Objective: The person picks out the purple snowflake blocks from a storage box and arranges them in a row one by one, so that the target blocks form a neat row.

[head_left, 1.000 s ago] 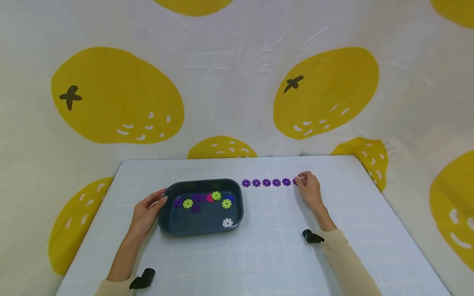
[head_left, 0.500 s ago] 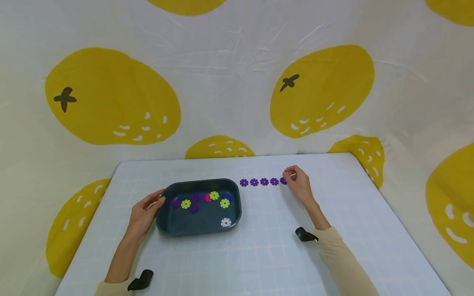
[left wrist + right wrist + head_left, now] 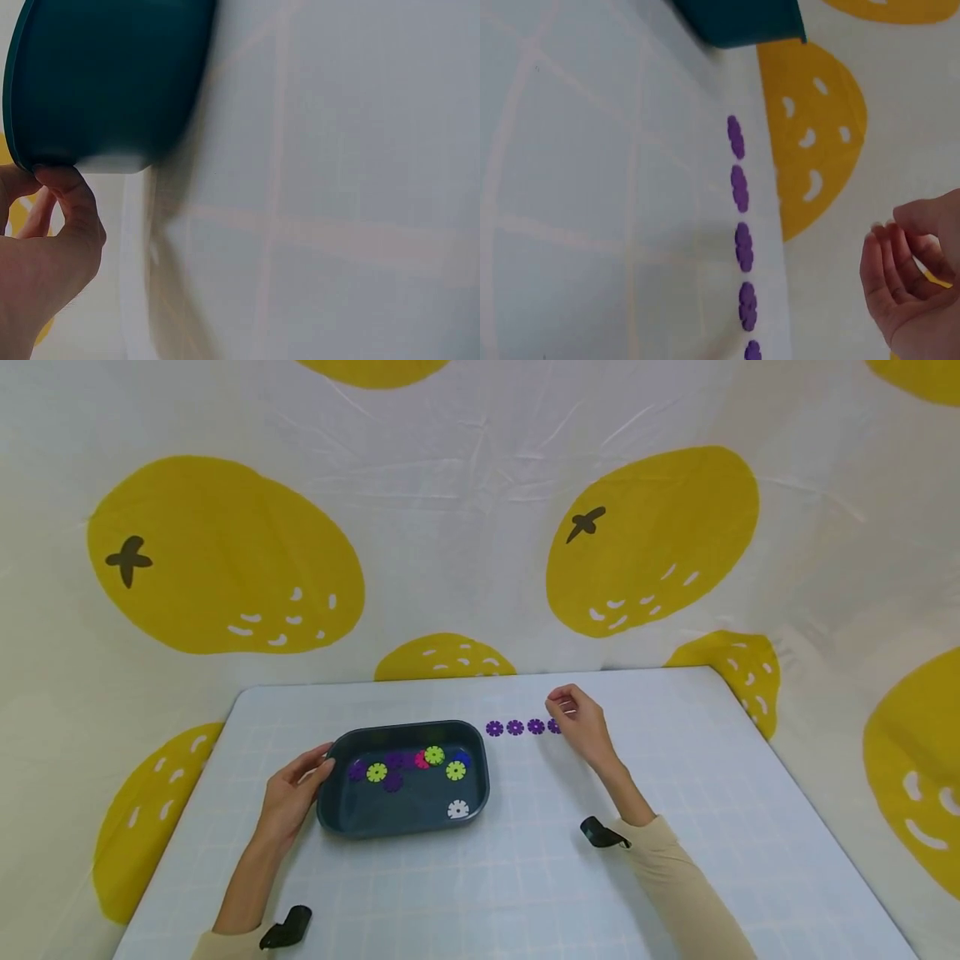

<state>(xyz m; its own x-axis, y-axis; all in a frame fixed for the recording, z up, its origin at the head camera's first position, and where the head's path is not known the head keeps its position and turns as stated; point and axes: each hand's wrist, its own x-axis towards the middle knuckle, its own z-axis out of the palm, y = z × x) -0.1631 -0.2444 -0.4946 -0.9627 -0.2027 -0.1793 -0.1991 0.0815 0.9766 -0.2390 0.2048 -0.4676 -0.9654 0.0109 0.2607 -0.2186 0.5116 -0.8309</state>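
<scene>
My left hand (image 3: 291,795) pinches the left rim of a dark teal tray (image 3: 390,821); the left wrist view shows thumb and fingers on its edge. Purple snowflake discs (image 3: 514,727) lie in a straight row on the table, right of the tray. Above the row's right part is my right hand (image 3: 585,727), hiding some of it. In the right wrist view its fingers (image 3: 900,281) are loosely curled, with nothing visible between them and the thumb. Inside the tray are more purple discs, yellow-green discs (image 3: 377,772), a pink disc (image 3: 422,760), a blue disc (image 3: 463,759) and a white disc (image 3: 458,810).
A pale checked cloth covers the table (image 3: 420,893). Behind it hangs a white curtain (image 3: 465,543) printed with large yellow fruit. A black wrist camera (image 3: 287,927) sits at the left cuff, another wrist camera (image 3: 602,832) at the right.
My right hand has moved left along the purple row, from its sixth disc to about the fourth, and lifted slightly. My left hand and the tray hold still; the head view has shifted slightly.
</scene>
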